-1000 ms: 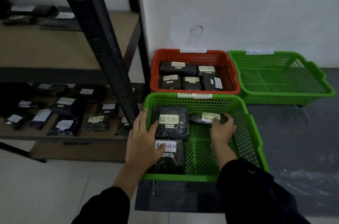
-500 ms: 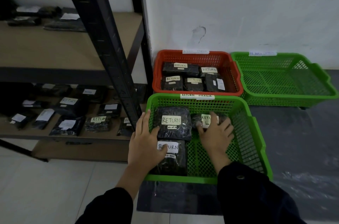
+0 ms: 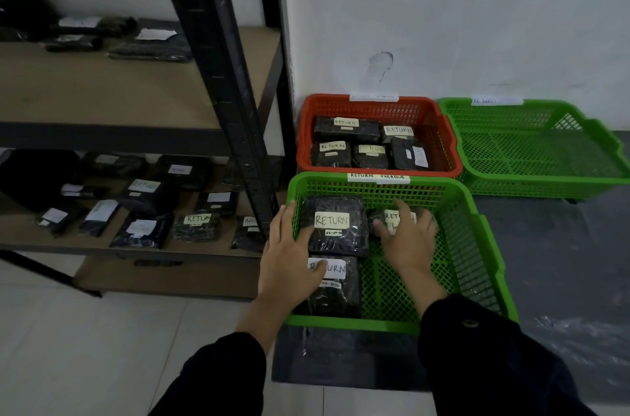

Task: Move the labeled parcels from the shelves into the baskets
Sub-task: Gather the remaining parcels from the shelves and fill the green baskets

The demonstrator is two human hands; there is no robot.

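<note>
The near green basket [image 3: 479, 231] holds three black parcels with RETURN labels: one at the back left [image 3: 347, 238], one at the front left [image 3: 341, 296] and a small one at the back middle [image 3: 399, 216]. My left hand [image 3: 289, 258] lies over the basket's left rim, fingers apart, thumb touching the two left parcels. My right hand [image 3: 405, 240] rests flat with spread fingers on the small parcel, partly covering its label. More labeled parcels [image 3: 197, 224] lie on the lower shelf to the left.
A red basket [image 3: 439, 129] behind holds several labeled parcels. A second green basket [image 3: 545, 146] at the back right has nothing in it. The black shelf post [image 3: 221, 74] stands just left of the baskets. A few parcels [image 3: 150, 44] lie on the upper shelf.
My right hand set the small parcel down at the basket's back, released its grip and now lies flat on it. The left hand has stayed at the rim.
</note>
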